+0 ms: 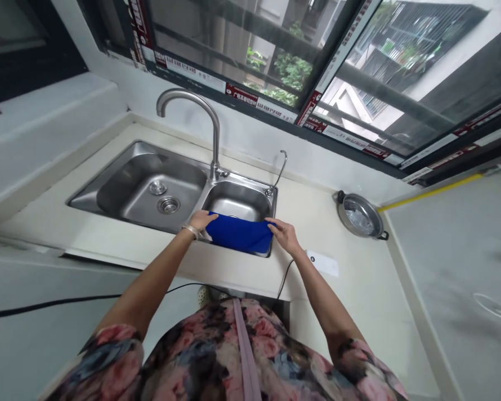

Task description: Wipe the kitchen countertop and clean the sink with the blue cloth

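A blue cloth (240, 233) is stretched between my two hands over the near part of the small right sink basin (239, 195). My left hand (201, 220) pinches its upper left corner, thumb on top, with a pale bracelet at the wrist. At the upper right corner, my right hand (284, 233) grips the cloth between thumb and fingers. The cloth hides the front of the basin and most of its drain. To the left lies the larger steel basin (121, 192) with a drain strainer (168, 205) and a shiny round item (157, 187) in it.
A tall curved faucet (216, 133) rises behind the basins, and a thin small tap (283, 167) stands at the back right. On the right counter are a steel pot (361, 216) and a white power strip (323, 263) with a black cord. Windows line the back wall.
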### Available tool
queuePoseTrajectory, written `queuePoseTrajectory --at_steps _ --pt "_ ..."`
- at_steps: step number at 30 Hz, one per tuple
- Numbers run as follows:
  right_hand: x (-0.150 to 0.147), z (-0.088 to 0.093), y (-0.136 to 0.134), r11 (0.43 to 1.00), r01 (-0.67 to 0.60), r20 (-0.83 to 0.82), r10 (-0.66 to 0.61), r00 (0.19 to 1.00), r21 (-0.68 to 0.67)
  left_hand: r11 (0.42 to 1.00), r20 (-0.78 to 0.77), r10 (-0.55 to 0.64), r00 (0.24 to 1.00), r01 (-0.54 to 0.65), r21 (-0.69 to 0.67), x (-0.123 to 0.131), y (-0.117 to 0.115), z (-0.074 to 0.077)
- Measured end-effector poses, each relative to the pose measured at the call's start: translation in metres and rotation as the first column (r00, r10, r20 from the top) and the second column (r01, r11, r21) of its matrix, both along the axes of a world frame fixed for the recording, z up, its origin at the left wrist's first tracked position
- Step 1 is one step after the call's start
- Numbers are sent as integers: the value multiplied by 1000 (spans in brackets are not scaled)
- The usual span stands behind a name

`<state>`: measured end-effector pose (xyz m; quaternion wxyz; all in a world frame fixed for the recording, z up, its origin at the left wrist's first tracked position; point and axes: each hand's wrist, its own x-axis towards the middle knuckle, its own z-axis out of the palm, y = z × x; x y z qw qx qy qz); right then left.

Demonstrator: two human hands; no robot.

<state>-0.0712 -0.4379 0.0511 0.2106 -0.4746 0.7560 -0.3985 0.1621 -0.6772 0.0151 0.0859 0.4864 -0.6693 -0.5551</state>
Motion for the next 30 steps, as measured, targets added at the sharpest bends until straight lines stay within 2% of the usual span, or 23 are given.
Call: queuePoseTrajectory --at_steps 3,6,8,9,10,12,13,14,17,20,23,26,28,30 --pt "-4 9 11 996 -77 74 73 995 50 997 102 2 995 5 -72 -7 -7 1" --pt "-4 21 24 977 -186 -4 187 982 105 992 129 -22 991 38 -124 -8 -9 10" --pt "-6 28 36 966 -228 -79 239 968 125 981 107 -135 985 148 -124 -6 -6 19" --pt "-8 30 42 963 -230 -112 246 963 142 954 103 -248 963 261 -148 -5 -3 23" --pt "-11 33 48 963 -217 -143 240 960 163 899 114 -377 919 392 -193 -6 0 28" --pt "-17 39 60 961 -178 -195 219 956 211 728 186 -587 788 614 -306 -11 9 38" --pt "-21 42 65 958 -169 -212 220 952 233 648 232 -637 735 674 -354 -17 14 43" --pt "-24 45 69 952 -176 -220 233 947 250 600 270 -648 712 696 -395 -24 19 50" --pt "-37 58 80 943 -209 -229 270 935 258 559 324 -592 737 666 -494 -57 29 71" --pt "-58 76 86 965 -141 -287 203 936 222 533 329 -521 788 601 -595 -98 34 99" --pt "-87 103 91 994 50 -418 -5 908 96 507 257 -475 842 500 -702 -141 37 132" --pt "-113 132 97 959 233 -516 -282 809 -159 516 58 -438 897 304 -801 -175 41 163" --pt "-124 146 102 913 299 -517 -404 755 -276 549 -43 -437 898 228 -804 -189 46 174" --pt "-132 149 110 872 360 -499 -486 717 -332 572 -73 -462 884 235 -786 -196 55 173"
